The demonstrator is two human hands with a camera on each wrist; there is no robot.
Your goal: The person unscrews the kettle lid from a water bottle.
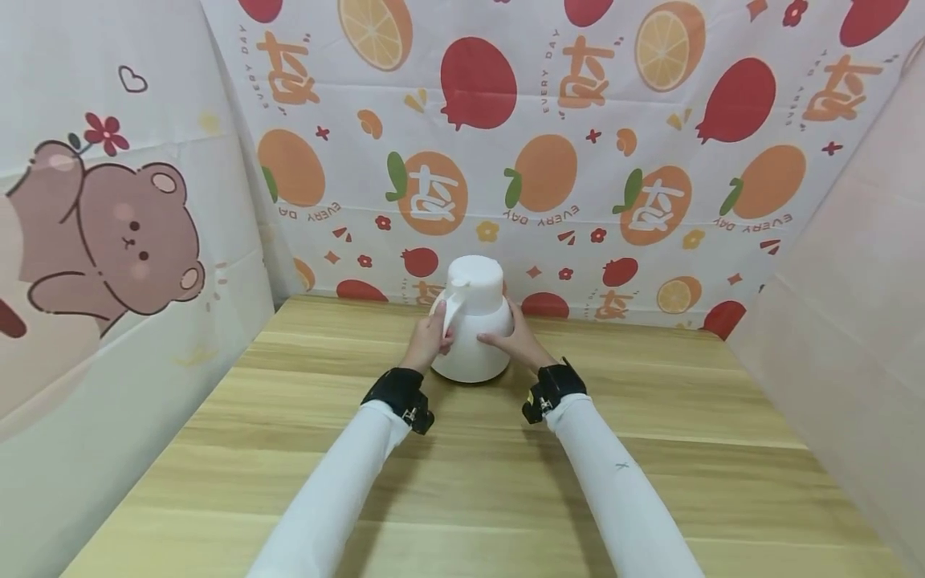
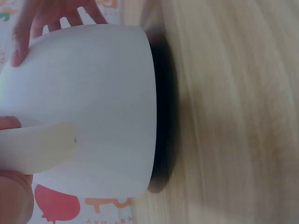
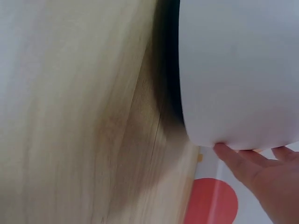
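A white vacuum jug [image 1: 468, 357] with a dark base stands upright near the back edge of the table, its spout and handle turned toward me. My left hand [image 1: 426, 343] grips the handle [image 2: 42, 144], with fingers on one side and the thumb on the other in the left wrist view. On the jug's right side, my right hand [image 1: 522, 341] holds the rounded body, thumb on the front and fingers [image 3: 243, 165] against the far side. Whether the base touches the table or is slightly raised, I cannot tell.
Light wood-grain table [image 1: 462, 498] lies under both arms. A fruit-print cloth [image 1: 477, 185] hangs right behind the jug. A bear-print cloth [image 1: 137, 241] closes the left side and a pale cloth [image 1: 853, 321] the right. Black wrist cameras [image 1: 397, 393] are strapped over white sleeves.
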